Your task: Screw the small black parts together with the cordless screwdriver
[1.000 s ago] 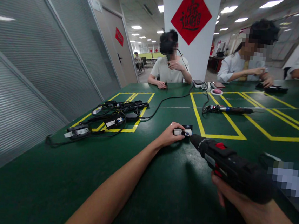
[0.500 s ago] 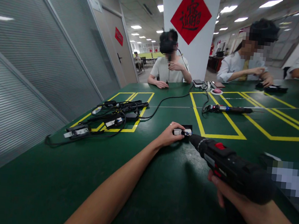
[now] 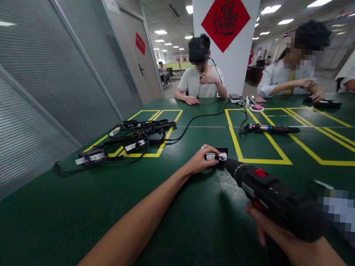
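My left hand [image 3: 201, 160] grips a small black-and-white device [image 3: 222, 156] on the green table [image 3: 144, 213], its thumb and fingers closed over the left end. A ring shows on one finger. In my right hand [image 3: 266, 223] is a black cordless drill [image 3: 272, 192] with red parts, held by its handle and pointing left and away from me. The drill's chuck is at the right end of the device; whether the tip touches it I cannot tell. The lower part of the drill handle is hidden in shadow and behind my hand.
Several black devices with cables [image 3: 139, 135] lie by a yellow-taped area at left. A soldering iron [image 3: 272, 128] rests further back on the right. At the right edge is a pixelated flat object [image 3: 345, 216]. Co-workers [image 3: 201, 81] sit across the table, and a cable [image 3: 194, 120] runs over it.
Both hands, the device and the drill stay practically in place. The whole view has shifted very slightly.
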`<state>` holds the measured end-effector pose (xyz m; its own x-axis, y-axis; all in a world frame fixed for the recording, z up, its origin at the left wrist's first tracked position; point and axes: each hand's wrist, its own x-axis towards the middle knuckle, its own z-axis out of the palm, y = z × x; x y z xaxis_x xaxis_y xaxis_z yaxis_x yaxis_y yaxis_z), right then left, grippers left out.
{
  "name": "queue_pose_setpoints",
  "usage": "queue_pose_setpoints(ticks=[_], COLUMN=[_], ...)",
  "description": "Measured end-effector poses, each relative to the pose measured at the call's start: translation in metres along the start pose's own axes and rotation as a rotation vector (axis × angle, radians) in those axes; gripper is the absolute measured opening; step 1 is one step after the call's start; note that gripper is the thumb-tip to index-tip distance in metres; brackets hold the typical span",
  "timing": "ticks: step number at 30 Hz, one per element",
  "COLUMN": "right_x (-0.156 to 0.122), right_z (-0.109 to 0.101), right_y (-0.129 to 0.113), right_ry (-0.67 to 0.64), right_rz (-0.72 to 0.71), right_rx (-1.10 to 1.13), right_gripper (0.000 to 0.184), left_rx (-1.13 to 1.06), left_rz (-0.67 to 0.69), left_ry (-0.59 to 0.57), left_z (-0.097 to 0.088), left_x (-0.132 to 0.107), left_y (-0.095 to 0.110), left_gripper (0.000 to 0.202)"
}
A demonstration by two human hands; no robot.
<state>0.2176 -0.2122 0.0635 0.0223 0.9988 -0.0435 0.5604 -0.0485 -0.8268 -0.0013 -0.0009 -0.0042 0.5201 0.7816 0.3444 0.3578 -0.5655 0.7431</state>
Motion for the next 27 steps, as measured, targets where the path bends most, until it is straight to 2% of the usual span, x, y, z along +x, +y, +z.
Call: queue_pose_setpoints(ticks=[2,6,10,14,19,27], right_x=[-0.0005,-0.0006,0.0007,0.0016,0.0015,0.001], right_z=[0.0006,0.0022,0.0008,-0.0016,-0.0027,-0.0064], right_y=[-0.0002,-0.0022,-0.0066,-0.0077,-0.0052,-0.0089], right_ry=[-0.091,-0.05,-0.073,-0.08,-0.104,-0.13], right_rz=[0.069,0.107,0.081,0.074,0.036,0.035], right_rx=[-0.051,-0.053,0.008,0.012,0.018,-0.015], right_gripper=[0.037,0.047,0.041,0.043,0.029,0.03], left_rx=[0.001,0.013,-0.003,-0.006,-0.013,-0.002], left_rz=[0.005,0.0,-0.002,0.008,0.007,-0.005], left_ry=[0.0,0.001,-0.009,-0.014,-0.004,0.003], left_z=[0.0004,0.0005,-0.0006,-0.0014,-0.0005,-0.0008], left_x=[0.0003,0.0007,0.0006,0.0002,0.0005,0.0009], left_y=[-0.0008,-0.0013,-0.0007,-0.0001,-0.001,0.0032], left_gripper=[0.031,0.03,0.031,0.031,0.029,0.027])
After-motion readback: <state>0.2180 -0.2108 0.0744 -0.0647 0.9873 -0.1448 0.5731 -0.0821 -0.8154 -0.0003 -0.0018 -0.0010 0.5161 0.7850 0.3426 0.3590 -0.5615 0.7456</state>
